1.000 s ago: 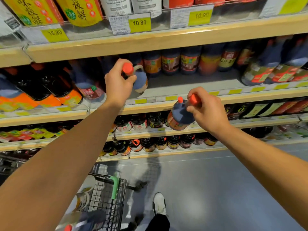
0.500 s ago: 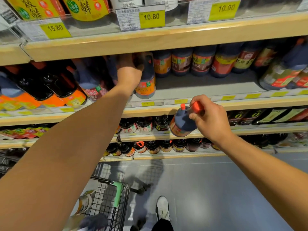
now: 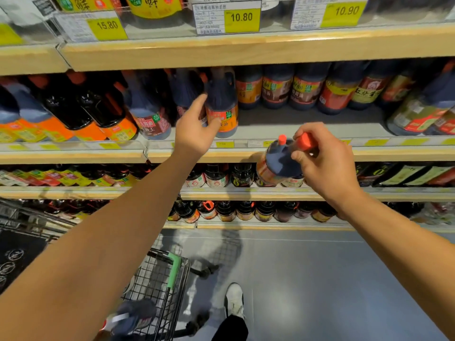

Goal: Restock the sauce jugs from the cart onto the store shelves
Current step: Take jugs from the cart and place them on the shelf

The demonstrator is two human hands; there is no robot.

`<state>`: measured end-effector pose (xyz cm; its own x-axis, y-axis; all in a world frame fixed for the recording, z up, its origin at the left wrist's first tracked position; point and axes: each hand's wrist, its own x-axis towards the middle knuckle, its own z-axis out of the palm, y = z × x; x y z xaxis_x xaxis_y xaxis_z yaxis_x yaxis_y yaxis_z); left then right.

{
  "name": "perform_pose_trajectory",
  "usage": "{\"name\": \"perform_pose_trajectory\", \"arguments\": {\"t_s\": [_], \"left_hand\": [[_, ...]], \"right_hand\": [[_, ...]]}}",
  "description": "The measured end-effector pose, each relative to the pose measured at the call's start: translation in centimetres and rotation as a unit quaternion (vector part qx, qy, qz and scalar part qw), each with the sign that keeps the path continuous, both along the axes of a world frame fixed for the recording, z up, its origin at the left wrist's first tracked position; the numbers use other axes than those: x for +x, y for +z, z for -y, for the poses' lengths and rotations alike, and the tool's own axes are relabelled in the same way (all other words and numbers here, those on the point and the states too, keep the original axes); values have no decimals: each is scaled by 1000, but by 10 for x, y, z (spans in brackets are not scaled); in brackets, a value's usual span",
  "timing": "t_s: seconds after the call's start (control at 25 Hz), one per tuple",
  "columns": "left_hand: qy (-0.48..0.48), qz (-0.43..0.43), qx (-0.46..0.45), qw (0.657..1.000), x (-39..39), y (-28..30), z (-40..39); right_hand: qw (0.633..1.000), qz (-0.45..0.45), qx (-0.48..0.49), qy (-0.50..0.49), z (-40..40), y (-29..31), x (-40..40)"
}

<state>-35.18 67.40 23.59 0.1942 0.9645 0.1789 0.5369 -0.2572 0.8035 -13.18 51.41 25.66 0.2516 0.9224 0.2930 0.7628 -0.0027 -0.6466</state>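
Note:
A dark sauce jug with an orange label (image 3: 222,104) stands upright at the front of the middle shelf (image 3: 307,130). My left hand (image 3: 194,129) is beside its left side with the fingers loosely spread, and the thumb lies against the label. My right hand (image 3: 327,166) grips a second dark jug (image 3: 277,166) by the handle near its red cap. That jug is tilted and hangs in the air just below the middle shelf's front edge. Another jug (image 3: 134,318) lies in the wire cart (image 3: 160,279) at the lower left.
Bare grey shelf surface shows to the right of the standing jug, in front of a back row of sauce bottles (image 3: 305,87). Packed jugs (image 3: 81,109) fill the shelf's left part. Lower shelves hold small bottles (image 3: 243,210). My shoe (image 3: 234,301) is on the floor beside the cart.
My left hand carried its jug onto the middle shelf, stood it upright and loosened its hold. My right hand with its jug has stayed at about the same place.

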Motion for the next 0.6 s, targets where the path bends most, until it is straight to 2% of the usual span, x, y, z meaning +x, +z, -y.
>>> {"name": "perform_pose_trajectory", "arguments": {"t_s": [0.12, 0.24, 0.44, 0.6], "left_hand": [[0, -2, -7, 1000, -9, -6, 20], [-17, -25, 34, 999, -18, -8, 32], [-38, -46, 96, 994, -33, -20, 30], [-43, -77, 75, 993, -37, -30, 21]], "right_hand": [[998, 17, 58, 2, -8, 21, -1], [993, 53, 107, 19, -28, 31, -8], [991, 105, 74, 41, -84, 29, -15], [993, 113, 18, 31, -129, 21, -11]]}}
